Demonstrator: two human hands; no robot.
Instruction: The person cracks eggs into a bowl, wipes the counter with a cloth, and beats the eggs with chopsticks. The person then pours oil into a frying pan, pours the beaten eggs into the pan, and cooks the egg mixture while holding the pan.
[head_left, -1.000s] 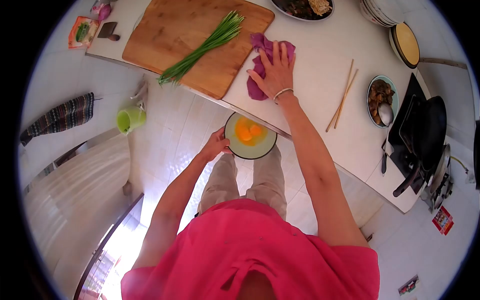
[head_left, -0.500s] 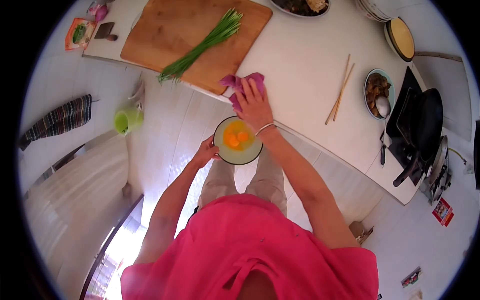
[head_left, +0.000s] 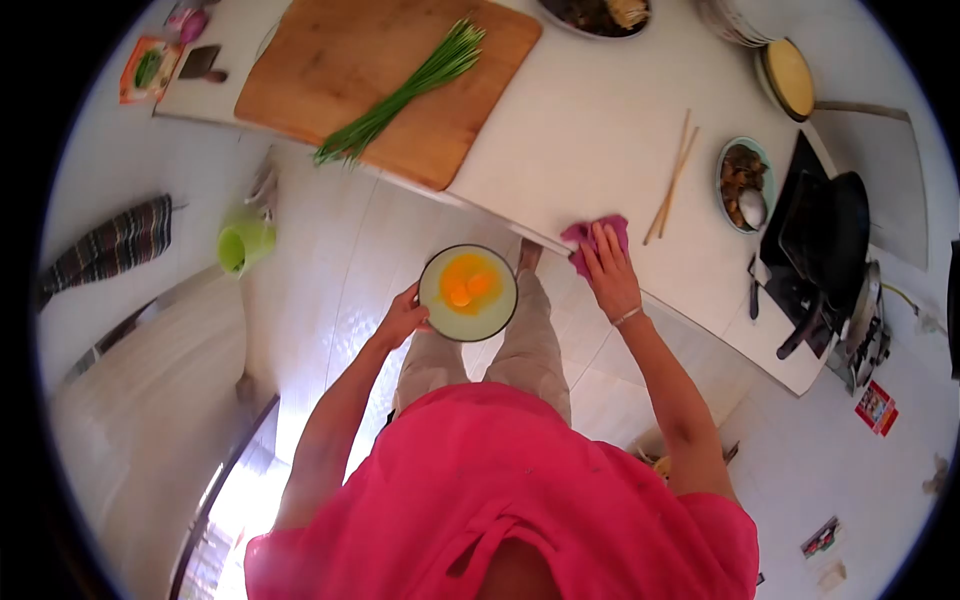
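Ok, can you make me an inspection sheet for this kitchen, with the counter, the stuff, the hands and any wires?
Surface: pale counter, with a wooden chopping board on it.
Job's things: purple cloth at the counter's front edge; bowl with egg yolks, held off the counter.
Clutter: long greens on the board, tips past its edge; chopsticks; food dish with a spoon.
Hands: left hand grips the bowl's side; right hand lies on the cloth, fingers extended.
Cables: one thin yellowish line, maybe a cord or hose; its ends are unclear.
Surroundings: black pan at the right; green container at the left.
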